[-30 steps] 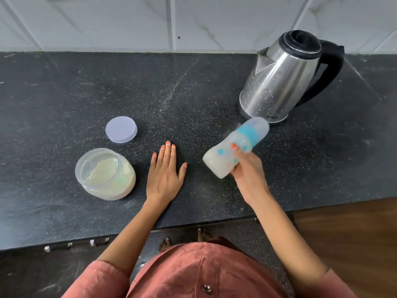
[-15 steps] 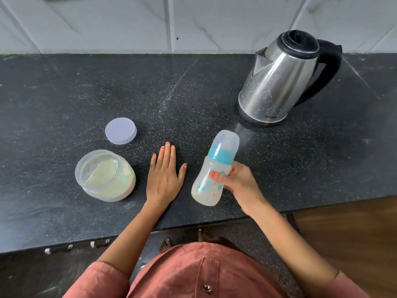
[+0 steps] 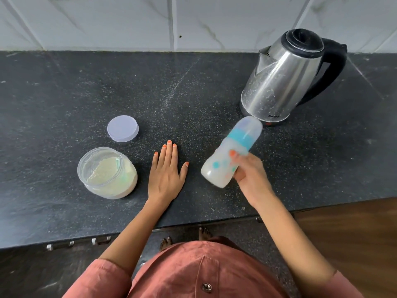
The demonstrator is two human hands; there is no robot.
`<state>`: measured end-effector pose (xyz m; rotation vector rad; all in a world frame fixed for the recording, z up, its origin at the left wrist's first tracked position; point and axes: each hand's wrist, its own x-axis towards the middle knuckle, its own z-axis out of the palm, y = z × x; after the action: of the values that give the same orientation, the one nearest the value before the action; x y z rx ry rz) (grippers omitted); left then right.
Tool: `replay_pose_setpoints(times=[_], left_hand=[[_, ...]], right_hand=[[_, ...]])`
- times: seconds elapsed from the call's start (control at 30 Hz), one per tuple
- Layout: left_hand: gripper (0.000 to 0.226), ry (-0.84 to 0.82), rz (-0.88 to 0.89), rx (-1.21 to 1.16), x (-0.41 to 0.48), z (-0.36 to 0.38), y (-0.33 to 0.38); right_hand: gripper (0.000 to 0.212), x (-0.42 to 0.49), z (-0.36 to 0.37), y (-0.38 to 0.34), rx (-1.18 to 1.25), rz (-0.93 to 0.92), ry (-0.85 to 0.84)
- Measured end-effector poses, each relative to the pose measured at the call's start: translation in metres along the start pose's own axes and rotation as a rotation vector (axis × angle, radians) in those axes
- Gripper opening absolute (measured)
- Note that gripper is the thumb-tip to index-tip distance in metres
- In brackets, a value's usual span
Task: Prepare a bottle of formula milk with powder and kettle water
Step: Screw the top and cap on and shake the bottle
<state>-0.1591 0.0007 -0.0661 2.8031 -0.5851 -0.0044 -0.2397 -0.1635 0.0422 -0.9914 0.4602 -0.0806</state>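
Near the front edge of the dark speckled stone surface point(image 3: 64, 93), left of the middle, your clear plastic jar of pale formula powder point(image 3: 107, 173) stands open. Its round lilac lid point(image 3: 122, 128) lies just behind it. Your left hand point(image 3: 165, 175) lies flat on the surface beside the jar, its fingers point(image 3: 169, 151) straight and holding nothing.

Further right, your right hand point(image 3: 249, 179) has its fingers point(image 3: 233, 153) wrapped round the translucent, blue-collared baby bottle point(image 3: 231, 155). The bottle is tilted above the surface, with its cap end pointing at the steel kettle with the black handle point(image 3: 281, 82) toward the back right corner. The bottle looks milky and blurred, so you are probably mixing.

Watch the cap end, which is close to the kettle's base, so a wide swing could strike it. A loose collar would let milk spray out. Splashes could also land in the uncovered powder.
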Motion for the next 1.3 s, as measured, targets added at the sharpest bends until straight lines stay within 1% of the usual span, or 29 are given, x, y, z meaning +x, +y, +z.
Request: replay_pose_setpoints(times=[0.07, 0.1, 0.13, 0.17, 0.23, 0.27, 0.3, 0.33, 0.43, 0.47, 0.5, 0.53, 0.63, 0.67, 0.7, 0.73, 0.83, 0.87, 0.9, 0.93, 1.0, 1.03, 1.07, 1.1, 1.13, 1.2, 1.23, 1.27, 1.3], left_hand=[[0.074, -0.001, 0.0, -0.009, 0.0, 0.0, 0.0], [0.074, -0.002, 0.0, -0.012, 0.0, 0.0, 0.0], [0.073, 0.0, 0.0, -0.014, 0.0, 0.0, 0.0], [0.073, 0.001, 0.0, -0.014, 0.0, -0.001, 0.0], [0.073, 0.001, -0.002, -0.013, 0.0, 0.0, 0.0], [0.072, 0.001, -0.003, -0.013, 0.0, 0.0, 0.0], [0.072, 0.0, -0.003, -0.011, 0.0, 0.0, 0.0], [0.072, -0.002, -0.003, -0.009, 0.0, -0.001, 0.0], [0.074, -0.001, 0.001, -0.005, 0.0, -0.001, 0.0], [0.074, -0.001, 0.001, -0.004, 0.0, 0.0, 0.0], [0.074, 0.0, 0.001, -0.003, -0.001, 0.0, 0.0], [0.074, 0.004, 0.001, -0.003, 0.0, -0.001, 0.001], [0.073, 0.007, 0.001, -0.001, 0.0, 0.0, -0.001], [0.073, 0.003, 0.0, 0.001, 0.0, 0.0, 0.0], [0.073, 0.002, -0.001, 0.001, 0.0, 0.0, 0.0], [0.073, 0.002, -0.001, 0.0, 0.0, 0.0, 0.0], [0.073, 0.0, -0.001, 0.004, 0.0, 0.001, -0.001], [0.073, -0.002, 0.0, 0.005, 0.0, 0.001, -0.001], [0.073, -0.002, 0.001, 0.003, 0.0, 0.001, 0.0], [0.073, -0.002, 0.001, -0.001, 0.0, 0.001, -0.001], [0.073, -0.002, -0.001, -0.006, 0.0, 0.001, -0.001], [0.072, -0.003, -0.002, -0.006, 0.0, 0.001, -0.001], [0.072, -0.004, -0.002, -0.008, 0.0, 0.0, 0.0], [0.071, -0.003, -0.002, -0.009, 0.0, 0.0, 0.0], [0.071, -0.003, -0.002, -0.009, 0.0, 0.0, 0.0], [0.072, -0.003, -0.002, -0.005, 0.0, 0.0, 0.0], [0.073, -0.002, -0.002, -0.001, 0.0, 0.0, 0.0], [0.073, -0.002, -0.001, 0.001, -0.001, 0.0, 0.0], [0.073, 0.0, 0.0, 0.004, -0.001, 0.0, 0.0]], right_hand=[[0.022, 0.009, 0.0, -0.006, 0.262, -0.052, 0.119], [0.017, 0.01, -0.001, -0.005, 0.283, -0.066, 0.139], [0.015, 0.008, 0.001, -0.002, 0.221, -0.056, 0.128], [0.015, 0.003, 0.004, 0.001, 0.091, -0.029, 0.089], [0.019, -0.009, 0.006, 0.01, -0.247, 0.02, -0.038], [0.021, -0.013, 0.005, 0.012, -0.362, 0.033, -0.089], [0.022, -0.014, 0.005, 0.01, -0.396, 0.034, -0.106], [0.022, -0.012, 0.005, 0.008, -0.351, 0.018, -0.089], [0.016, 0.004, 0.004, -0.003, 0.074, -0.046, 0.116], [0.014, 0.009, 0.005, -0.004, 0.179, -0.076, 0.168], [0.014, 0.009, 0.005, -0.004, 0.193, -0.092, 0.184], [0.014, 0.007, 0.006, -0.002, 0.118, -0.084, 0.165], [0.02, -0.007, 0.006, 0.009, -0.427, -0.029, -0.023], [0.023, -0.009, 0.004, 0.012, -0.519, -0.02, -0.053], [0.024, -0.009, 0.002, 0.01, -0.517, -0.022, -0.045], [0.023, -0.006, 0.002, 0.007, -0.442, -0.035, -0.006], [0.02, 0.007, -0.001, -0.004, -0.107, -0.116, 0.188], [0.018, 0.008, -0.001, -0.005, -0.068, -0.148, 0.215], [0.018, 0.007, 0.001, -0.003, -0.101, -0.169, 0.21], [0.019, 0.003, 0.005, 0.0, -0.196, -0.17, 0.177], [0.023, -0.007, 0.01, 0.008, -0.445, -0.125, 0.049], [0.025, -0.011, 0.01, 0.011, -0.525, -0.103, 0.002], [0.026, -0.011, 0.009, 0.011, -0.539, -0.096, -0.008], [0.024, -0.009, 0.007, 0.01, -0.491, -0.101, 0.02], [0.02, -0.005, 0.005, 0.006, -0.385, -0.108, 0.078], [0.016, 0.006, 0.001, -0.001, -0.107, -0.142, 0.225], [0.016, 0.01, -0.001, -0.003, 0.003, -0.16, 0.262], [0.016, 0.011, -0.001, -0.003, 0.043, -0.165, 0.269], [0.016, 0.008, 0.0, -0.001, 0.0, -0.153, 0.252]])
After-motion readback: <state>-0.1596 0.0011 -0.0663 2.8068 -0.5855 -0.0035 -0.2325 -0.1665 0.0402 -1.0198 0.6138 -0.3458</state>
